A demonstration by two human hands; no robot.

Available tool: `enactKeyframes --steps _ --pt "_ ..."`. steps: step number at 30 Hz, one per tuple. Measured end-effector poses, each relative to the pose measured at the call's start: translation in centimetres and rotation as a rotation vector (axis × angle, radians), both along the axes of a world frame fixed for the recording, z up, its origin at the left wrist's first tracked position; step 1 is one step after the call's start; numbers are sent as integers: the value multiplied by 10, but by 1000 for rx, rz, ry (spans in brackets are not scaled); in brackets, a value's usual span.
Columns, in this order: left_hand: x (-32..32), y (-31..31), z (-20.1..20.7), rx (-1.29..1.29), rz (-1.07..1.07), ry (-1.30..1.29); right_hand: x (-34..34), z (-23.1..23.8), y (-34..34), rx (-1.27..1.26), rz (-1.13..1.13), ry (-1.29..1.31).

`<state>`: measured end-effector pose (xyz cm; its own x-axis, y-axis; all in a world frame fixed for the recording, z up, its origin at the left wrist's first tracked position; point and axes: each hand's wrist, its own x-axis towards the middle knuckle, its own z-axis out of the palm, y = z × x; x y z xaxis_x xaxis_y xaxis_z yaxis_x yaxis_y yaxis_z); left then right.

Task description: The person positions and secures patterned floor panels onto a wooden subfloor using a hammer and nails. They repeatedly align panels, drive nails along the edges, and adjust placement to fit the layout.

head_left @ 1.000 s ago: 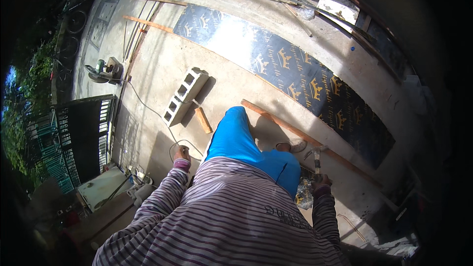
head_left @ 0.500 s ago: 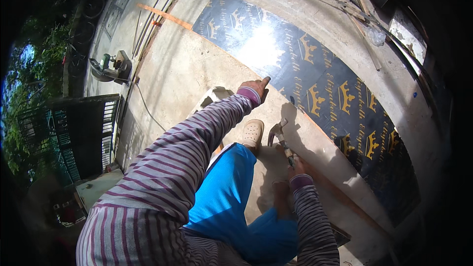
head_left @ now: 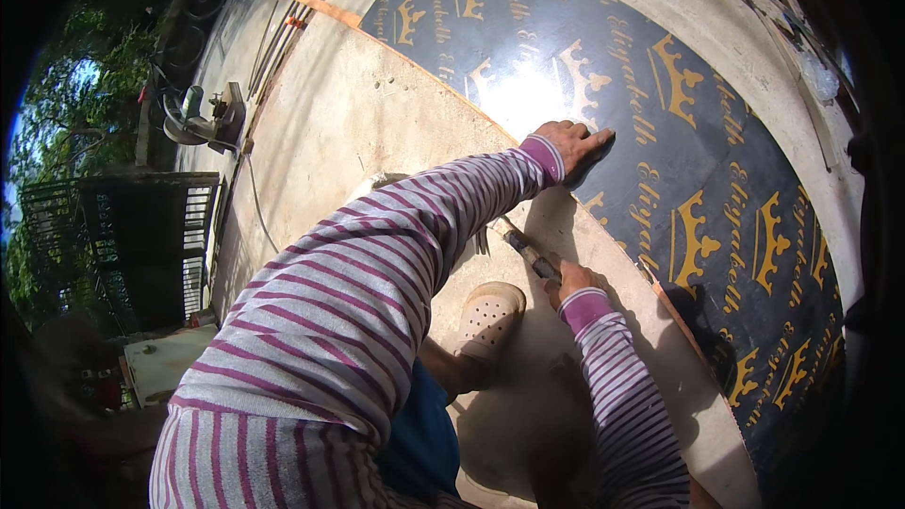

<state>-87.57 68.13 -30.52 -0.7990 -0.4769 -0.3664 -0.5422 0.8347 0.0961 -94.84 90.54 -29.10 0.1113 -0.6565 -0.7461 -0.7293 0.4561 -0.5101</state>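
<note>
My right hand grips a claw hammer by its dark handle, low over the concrete. Part of the hammer's head is covered by my left sleeve. At the near edge of a dark panel with gold crown prints, my left hand reaches over the surface. One finger points right while the others are curled in; whatever may be inside them is hidden. The panel lies flat, with strong sun glare just beyond my left hand.
A sandal on my foot stands on the concrete below the hammer. An orange-edged wood strip juts from the panel's far left corner. A power saw sits at the left, near a dark gate. Long thin bars lie behind.
My view has come lower and closer to the panel. My left hand has moved right, over the panel's edge. The hammer, still in my right hand, has risen toward my left forearm.
</note>
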Motion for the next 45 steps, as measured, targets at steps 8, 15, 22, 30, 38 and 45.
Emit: enactKeyframes --steps 8,15,22,30,38,45 --pt "-8 -8 3 81 -4 -76 0 -3 -21 27 -134 70" --pt "0 -11 -4 100 -28 -29 12 -4 -24 -64 -104 -99" --pt "-3 -12 2 171 -16 -26 5 6 -54 -55 -80 -10" --pt "32 -79 34 8 443 312 -29 -16 66 -229 -209 -13" --pt "156 46 73 756 1965 1070 -23 35 12 -390 -313 -494" --pt "131 63 6 786 2038 925 23 88 -90 -105 -167 -537"
